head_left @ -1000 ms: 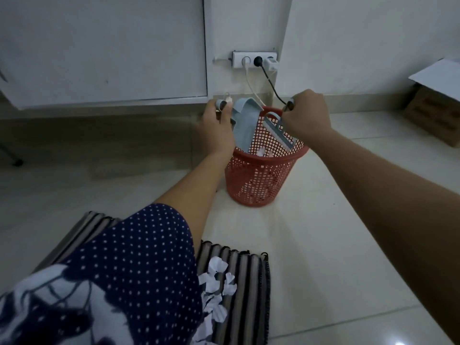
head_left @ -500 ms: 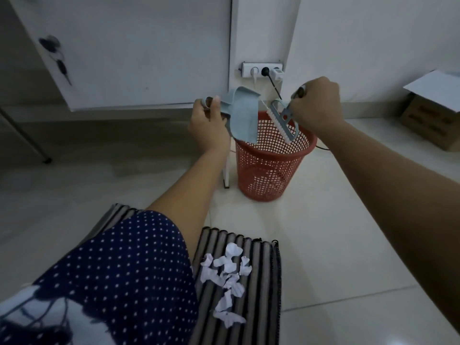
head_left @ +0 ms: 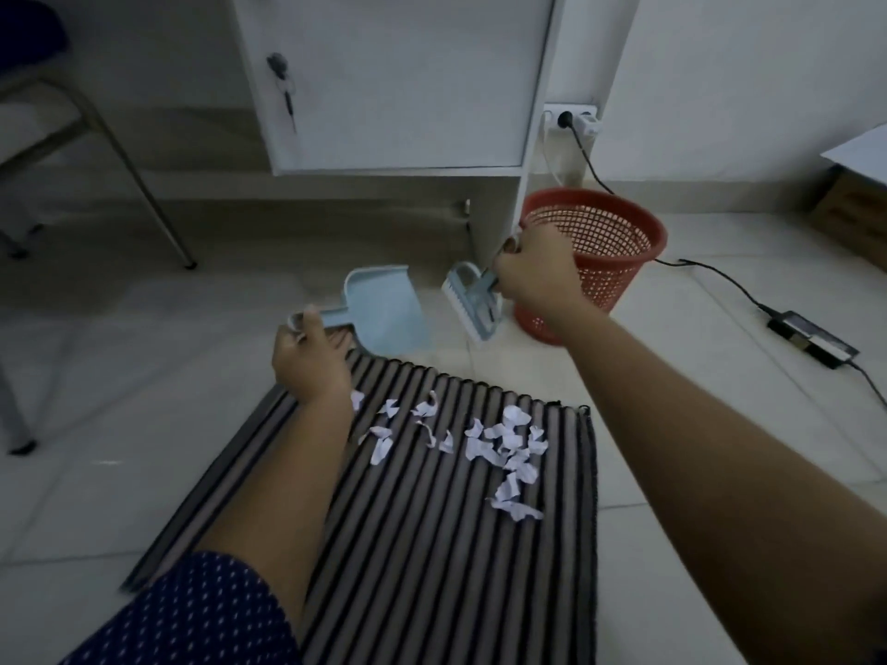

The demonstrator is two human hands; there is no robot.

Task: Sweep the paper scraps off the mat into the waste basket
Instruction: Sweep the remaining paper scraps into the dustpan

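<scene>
1. Left hand (head_left: 309, 360) closed around the handle of a light blue dustpan (head_left: 384, 313); pan held just past the far edge of the mat (head_left: 432, 544), its wide mouth angled toward the mat. Cannot tell whether the pan touches the floor.
2. Right hand (head_left: 533, 273) closed around the handle of a small light blue hand brush (head_left: 473, 300); brush head hangs down and left of the hand, white bristles facing the floor, beyond the mat's far edge.
3. Brush and dustpan near each other but apart, brush to the right of the pan.
4. Red mesh waste basket (head_left: 619, 242) stands upright on the tile floor (head_left: 672, 400), beyond the mat's far right corner; right hand overlaps its near-left rim in this view, cannot tell contact.
5. Paper scraps (head_left: 499, 441), white torn pieces, lie on the mat's far half: thin scatter left of centre, denser cluster toward the right edge, a few trailing nearer the camera.
6. Mat is striped dark and grey, flat on the floor, stripes running away from the camera.
7. White cabinet (head_left: 398, 79) raised on a leg behind the mat's far edge, keys hanging in its door.
8. Wall socket (head_left: 571, 118) behind the basket with plugs in; black cable (head_left: 710, 276) runs across the floor to a power adapter (head_left: 811, 345), well right of the mat.
9. Blue dotted sleeve (head_left: 192, 616) at the mat's near-left corner.
</scene>
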